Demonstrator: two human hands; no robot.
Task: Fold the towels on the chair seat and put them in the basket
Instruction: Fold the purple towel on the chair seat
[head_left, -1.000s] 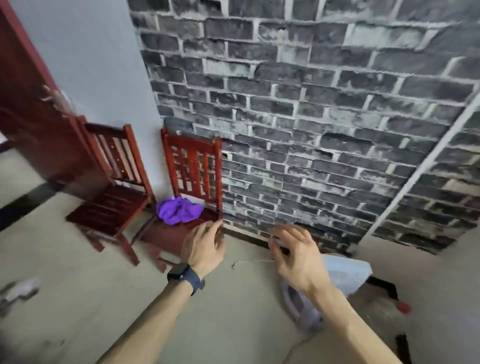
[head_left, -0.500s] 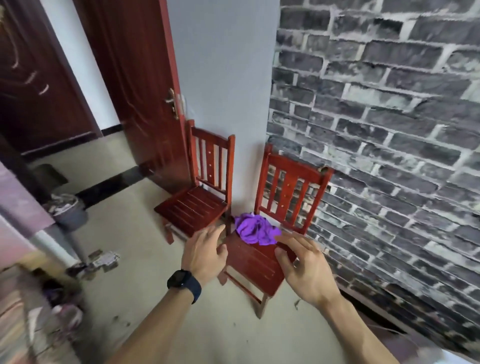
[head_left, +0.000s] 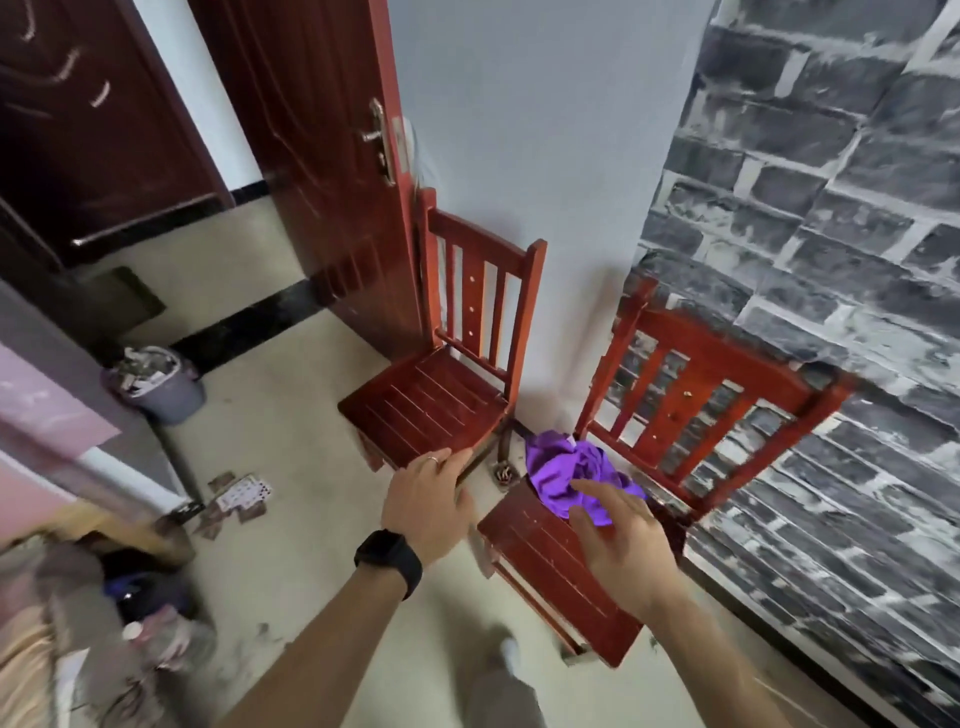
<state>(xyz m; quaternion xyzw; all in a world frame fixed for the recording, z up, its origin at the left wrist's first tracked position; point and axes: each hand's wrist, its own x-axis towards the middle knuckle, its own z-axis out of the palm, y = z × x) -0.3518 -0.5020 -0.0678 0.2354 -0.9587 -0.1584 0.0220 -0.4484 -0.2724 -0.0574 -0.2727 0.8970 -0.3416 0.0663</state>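
A crumpled purple towel (head_left: 563, 475) lies at the back of a red wooden chair seat (head_left: 540, 566), by the slatted backrest. The right hand (head_left: 621, 545) hovers over it with fingers spread, likely to gather it for folding. The left hand (head_left: 426, 499), fingers straight and holding nothing, is at the neighbouring chair (head_left: 426, 405). No basket shows.

Left forearm (head_left: 322, 639) and right forearm (head_left: 719, 657), both bare, extend forward and converge slightly, palms down. Left hand (head_left: 426, 501): fingers straight and held together, thumb out to the side, black watch (head_left: 388, 562) on the wrist. Right hand (head_left: 621, 545): fingers loosely spread and relaxed, slightly blurred. The hands are level with each other and apart.
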